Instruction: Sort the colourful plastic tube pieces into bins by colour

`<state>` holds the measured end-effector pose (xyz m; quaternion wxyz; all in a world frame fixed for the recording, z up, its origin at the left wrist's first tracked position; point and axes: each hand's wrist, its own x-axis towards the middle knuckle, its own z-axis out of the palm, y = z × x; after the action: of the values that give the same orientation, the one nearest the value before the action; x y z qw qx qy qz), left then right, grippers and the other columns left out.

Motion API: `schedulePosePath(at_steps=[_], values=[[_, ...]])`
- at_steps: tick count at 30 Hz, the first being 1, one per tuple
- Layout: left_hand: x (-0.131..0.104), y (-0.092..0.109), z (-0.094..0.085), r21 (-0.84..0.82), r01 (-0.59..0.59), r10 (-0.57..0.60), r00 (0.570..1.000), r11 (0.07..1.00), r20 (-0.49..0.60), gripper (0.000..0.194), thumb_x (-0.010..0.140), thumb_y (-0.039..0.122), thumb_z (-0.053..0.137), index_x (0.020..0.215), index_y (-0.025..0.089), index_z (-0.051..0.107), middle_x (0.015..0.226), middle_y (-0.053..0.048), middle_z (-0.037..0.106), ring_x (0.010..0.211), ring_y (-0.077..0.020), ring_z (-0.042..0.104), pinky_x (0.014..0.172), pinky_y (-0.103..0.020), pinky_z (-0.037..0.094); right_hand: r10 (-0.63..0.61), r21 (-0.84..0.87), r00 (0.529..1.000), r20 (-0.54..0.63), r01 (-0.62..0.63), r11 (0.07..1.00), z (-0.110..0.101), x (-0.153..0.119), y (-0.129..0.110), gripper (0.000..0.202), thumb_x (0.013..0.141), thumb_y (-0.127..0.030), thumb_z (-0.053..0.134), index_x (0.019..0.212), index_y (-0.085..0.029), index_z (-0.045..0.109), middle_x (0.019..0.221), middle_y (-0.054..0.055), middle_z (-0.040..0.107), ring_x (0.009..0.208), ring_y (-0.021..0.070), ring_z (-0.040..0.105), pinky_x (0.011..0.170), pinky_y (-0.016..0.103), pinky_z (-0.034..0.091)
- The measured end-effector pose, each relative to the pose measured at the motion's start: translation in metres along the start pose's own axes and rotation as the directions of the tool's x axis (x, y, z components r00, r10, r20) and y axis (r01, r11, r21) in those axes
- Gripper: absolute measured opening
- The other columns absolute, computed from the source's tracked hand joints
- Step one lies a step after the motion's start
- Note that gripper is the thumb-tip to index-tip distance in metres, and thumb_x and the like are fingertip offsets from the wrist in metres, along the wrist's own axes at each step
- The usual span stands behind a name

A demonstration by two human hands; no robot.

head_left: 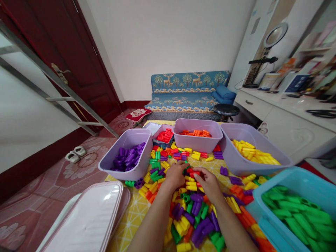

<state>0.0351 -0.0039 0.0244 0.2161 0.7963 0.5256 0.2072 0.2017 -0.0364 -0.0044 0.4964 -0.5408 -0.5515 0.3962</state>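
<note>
Many loose plastic tube pieces in red, orange, yellow, green and purple lie mixed in a pile [194,199] under and around my hands. My left hand [175,174] is over the far part of the pile, its fingers curled down; what is under its fingertips is mostly hidden, though a bit of green shows there. Just to the right, my right hand [208,181] pinches a red tube piece [194,173] between thumb and fingers. The two hands are close together, with yellow tube pieces [191,185] between them.
Lilac bins hold purple pieces [128,156], orange pieces [196,133] and yellow pieces [252,153]. A small box has red pieces [165,135]; a turquoise bin [273,175] has green ones. Pale lids [89,217] lie at left. Beyond the table are a sofa [181,101] and round stool [226,109].
</note>
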Motion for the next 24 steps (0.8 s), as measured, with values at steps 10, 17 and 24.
schedulePosePath(at_steps=[10,17,24], values=[[-0.006,0.001,0.000,-0.866,0.127,-0.169,0.984,0.483,0.050,0.037,0.078,0.032,0.057,0.111,0.016,0.063,0.090,-0.007,0.069,0.063,-0.0156,0.063,0.065,-0.032,0.053,-0.038,0.019,0.999,0.002,0.038,0.999,-0.001,-0.003,-0.009,0.036,0.076,-0.035,0.062,0.109,-0.020,0.062,0.109,0.008,0.067,0.095,0.0213,0.064,0.084,0.035,0.051],[-0.014,0.003,0.006,-0.878,0.138,-0.096,0.990,0.459,0.106,0.028,0.071,0.036,0.070,0.086,0.014,0.066,0.069,-0.001,0.062,0.050,-0.0089,0.054,0.053,-0.022,0.046,-0.257,-0.145,0.964,0.064,0.264,0.953,0.003,-0.006,-0.020,0.032,0.079,-0.029,0.062,0.111,-0.025,0.065,0.111,0.006,0.065,0.104,0.0221,0.059,0.092,0.037,0.045],[-0.011,-0.003,0.016,-0.808,0.000,-0.062,0.997,0.590,-0.044,0.015,0.071,0.023,0.068,0.082,0.014,0.068,0.076,-0.002,0.064,0.064,-0.0114,0.056,0.065,-0.023,0.048,-0.339,-0.444,0.937,0.084,0.339,0.830,0.002,-0.009,-0.023,0.025,0.081,-0.030,0.060,0.105,-0.028,0.067,0.098,0.005,0.066,0.093,0.0233,0.060,0.084,0.038,0.046]])
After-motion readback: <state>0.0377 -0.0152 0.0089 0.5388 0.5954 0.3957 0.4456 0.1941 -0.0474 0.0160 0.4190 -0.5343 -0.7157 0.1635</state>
